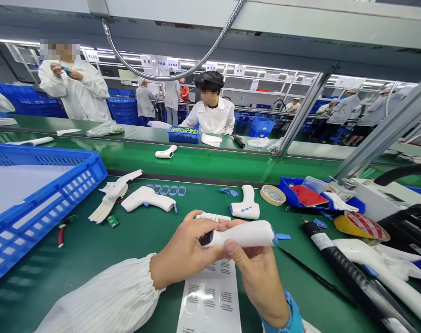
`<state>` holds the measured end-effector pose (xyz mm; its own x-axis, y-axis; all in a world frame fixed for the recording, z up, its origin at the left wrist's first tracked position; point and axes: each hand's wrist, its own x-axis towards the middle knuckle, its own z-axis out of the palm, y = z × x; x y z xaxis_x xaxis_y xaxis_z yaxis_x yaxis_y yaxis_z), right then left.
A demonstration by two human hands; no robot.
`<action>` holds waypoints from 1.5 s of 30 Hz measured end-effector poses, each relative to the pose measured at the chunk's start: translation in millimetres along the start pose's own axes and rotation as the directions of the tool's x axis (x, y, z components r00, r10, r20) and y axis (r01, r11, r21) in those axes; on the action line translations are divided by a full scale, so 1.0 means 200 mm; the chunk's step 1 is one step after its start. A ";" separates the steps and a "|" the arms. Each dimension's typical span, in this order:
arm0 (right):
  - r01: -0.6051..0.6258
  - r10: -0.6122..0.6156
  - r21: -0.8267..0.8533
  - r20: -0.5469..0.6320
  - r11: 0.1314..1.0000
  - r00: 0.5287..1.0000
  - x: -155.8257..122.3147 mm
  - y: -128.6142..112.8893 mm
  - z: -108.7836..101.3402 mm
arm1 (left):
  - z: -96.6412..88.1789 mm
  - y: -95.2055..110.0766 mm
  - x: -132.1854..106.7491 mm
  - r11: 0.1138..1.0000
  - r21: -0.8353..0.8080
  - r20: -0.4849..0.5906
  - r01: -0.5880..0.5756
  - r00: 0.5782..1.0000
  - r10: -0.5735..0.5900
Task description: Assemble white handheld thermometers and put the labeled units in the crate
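Observation:
Both hands hold one white infrared thermometer [250,234] with blue trim, lying sideways above a sheet of printed labels [210,300]. My left hand [187,247] is closed round its dark-windowed end. Fingers of my right hand [260,273] wrap the body from below, with the thumb on its near side. A blue flap [283,236] sticks out at the right end. Just beyond stands another white thermometer [245,203] with blue buttons. Farther left lie a third thermometer [148,199] and opened white shell halves [115,194].
A blue crate [92,169] fills the left side. On the right are a black electric screwdriver [335,259], a roll of tape holding screws [272,194] and a blue parts bin [288,187]. A green conveyor belt [210,164] runs behind; a person [212,111] sits across it.

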<state>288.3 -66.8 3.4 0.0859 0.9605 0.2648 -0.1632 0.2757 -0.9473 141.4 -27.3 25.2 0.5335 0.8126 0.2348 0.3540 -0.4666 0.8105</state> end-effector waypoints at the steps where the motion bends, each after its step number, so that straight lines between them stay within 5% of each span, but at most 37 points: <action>1: -0.012 0.012 -0.014 0.015 1.000 1.000 0.00 -0.01 -0.01 | -0.01 0.00 0.00 0.999 -0.041 0.026 0.032 0.999 -0.031; 4: -0.034 0.036 -0.017 0.109 0.999 0.993 0.01 -0.07 -0.07 | -0.05 0.00 0.02 0.923 -0.326 0.211 0.203 0.968 -0.138; 8: 0.063 -0.066 0.020 0.207 0.998 0.976 0.01 -0.14 -0.11 | -0.08 -0.01 0.03 0.522 -0.718 0.419 0.461 0.885 -0.204; 11: 0.254 -0.268 -0.167 -0.066 0.953 0.961 0.01 -0.13 -0.09 | -0.05 -0.03 0.05 0.193 -0.896 0.340 0.401 0.897 -0.283; 14: 0.285 -0.437 -0.495 -0.224 0.821 0.871 -0.01 -0.08 -0.05 | 0.00 -0.05 0.07 0.043 -0.973 0.189 0.227 0.889 -0.417; 17: 0.355 -0.466 -0.571 -0.056 0.740 0.883 -0.05 -0.08 0.02 | 0.04 -0.09 0.08 0.124 -0.988 0.013 0.089 0.859 -0.512; 20: 0.494 -0.487 -0.337 0.113 0.801 0.866 -0.10 -0.09 0.18 | 0.06 -0.11 0.08 0.245 -0.968 -0.076 0.055 0.866 -0.494; 24: 0.544 -0.619 -0.308 -0.259 0.780 0.741 -0.18 -0.06 0.44 | 0.08 -0.09 0.06 0.413 -0.906 -0.113 0.094 0.886 -0.449; 28: 0.543 -0.645 -0.409 -0.169 0.733 0.745 -0.24 -0.02 0.56 | 0.07 -0.06 0.05 0.564 -0.812 -0.154 0.152 0.876 -0.457; 34: 0.617 -0.681 -0.404 -0.020 0.675 0.732 -0.20 -0.03 0.45 | 0.03 -0.07 0.07 0.713 -0.662 -0.172 0.230 0.880 -0.444; 37: 0.771 -0.708 -0.481 0.359 0.418 0.608 -0.15 -0.05 0.31 | -0.01 -0.09 0.08 0.760 -0.591 -0.111 0.271 0.906 -0.408; 40: 0.876 -0.579 -0.461 0.680 0.140 0.450 -0.13 -0.07 0.19 | -0.05 -0.12 0.10 0.789 -0.507 0.012 0.347 0.918 -0.396; 45: 0.927 -0.341 -0.355 0.862 0.121 0.375 -0.12 -0.09 0.16 | -0.04 -0.12 0.09 0.837 -0.367 0.206 0.407 0.912 -0.354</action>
<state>258.0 -93.9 19.6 -0.7596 0.2986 0.5778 0.4084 0.9104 0.0664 136.7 0.9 14.1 0.5200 0.8343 -0.1831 0.2316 0.0685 0.9704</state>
